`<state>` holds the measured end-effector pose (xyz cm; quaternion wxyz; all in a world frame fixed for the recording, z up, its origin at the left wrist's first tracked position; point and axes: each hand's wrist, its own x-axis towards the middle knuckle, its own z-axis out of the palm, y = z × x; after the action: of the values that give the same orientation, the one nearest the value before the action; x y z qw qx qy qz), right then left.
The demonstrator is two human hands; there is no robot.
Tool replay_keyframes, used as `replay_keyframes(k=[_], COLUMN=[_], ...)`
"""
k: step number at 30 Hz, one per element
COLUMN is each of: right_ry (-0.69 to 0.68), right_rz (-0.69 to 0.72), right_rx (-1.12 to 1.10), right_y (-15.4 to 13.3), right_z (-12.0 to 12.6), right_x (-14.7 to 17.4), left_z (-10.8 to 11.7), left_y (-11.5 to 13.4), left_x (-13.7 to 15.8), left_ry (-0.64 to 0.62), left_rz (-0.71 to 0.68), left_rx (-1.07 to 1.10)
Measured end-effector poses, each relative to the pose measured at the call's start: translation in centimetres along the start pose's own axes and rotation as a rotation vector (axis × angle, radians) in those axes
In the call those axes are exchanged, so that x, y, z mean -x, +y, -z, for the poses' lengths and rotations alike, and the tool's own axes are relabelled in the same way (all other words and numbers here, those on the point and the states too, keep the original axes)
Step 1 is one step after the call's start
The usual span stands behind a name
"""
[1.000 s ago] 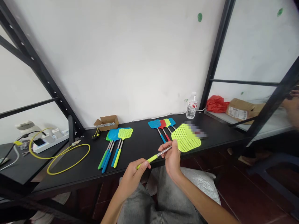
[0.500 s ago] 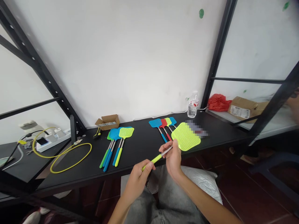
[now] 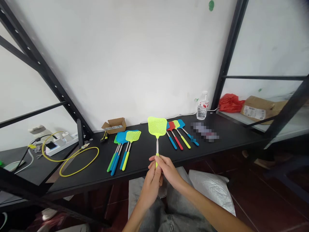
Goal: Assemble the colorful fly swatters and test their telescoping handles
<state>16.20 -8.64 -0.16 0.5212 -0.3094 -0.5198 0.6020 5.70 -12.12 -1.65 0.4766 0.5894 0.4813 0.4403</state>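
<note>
A yellow-green fly swatter (image 3: 157, 126) stands head up in front of me, over the black table. My left hand (image 3: 151, 180) is closed around the lower part of its handle. Just above, my right hand (image 3: 166, 168) is closed on the upper handle, where it meets the metal rod. To the left lies a group of fly swatters (image 3: 122, 137) with green, blue and yellow-green handles. On the right rests another row of swatters (image 3: 172, 126) in blue, red and yellow-green, one head partly hidden behind the held swatter.
An open cardboard box (image 3: 114, 125) sits by the wall. A yellow cable (image 3: 79, 172) loops beside a white power strip (image 3: 58, 145) on the left. A water bottle (image 3: 202, 106) stands at the back right, near a blurred packet (image 3: 204, 131). Black metal posts (image 3: 229, 48) frame both sides.
The held fly swatter has swung from pointing right to upright. My right hand has moved left and down from the rod to the handle, beside my left hand.
</note>
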Motion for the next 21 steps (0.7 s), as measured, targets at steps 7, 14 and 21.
replay_keyframes(k=[7,14,21], right_ry=[0.125,0.175,0.256], right_rz=[0.119,0.183,0.255], right_rx=[0.209,0.561,1.133], right_y=[0.7,0.5,-1.3], right_z=[1.6,3.8,7.8], right_x=[-0.8,-2.1,-8.9], left_z=[0.1,0.3,0.7], left_y=[-0.6,-1.3,-1.8], left_x=[0.1,0.2,0.3], left_ry=[-0.041,-0.131,-0.167], left_rz=[0.04,0.023,0.002], left_rx=[-0.014,-0.055,-0.173])
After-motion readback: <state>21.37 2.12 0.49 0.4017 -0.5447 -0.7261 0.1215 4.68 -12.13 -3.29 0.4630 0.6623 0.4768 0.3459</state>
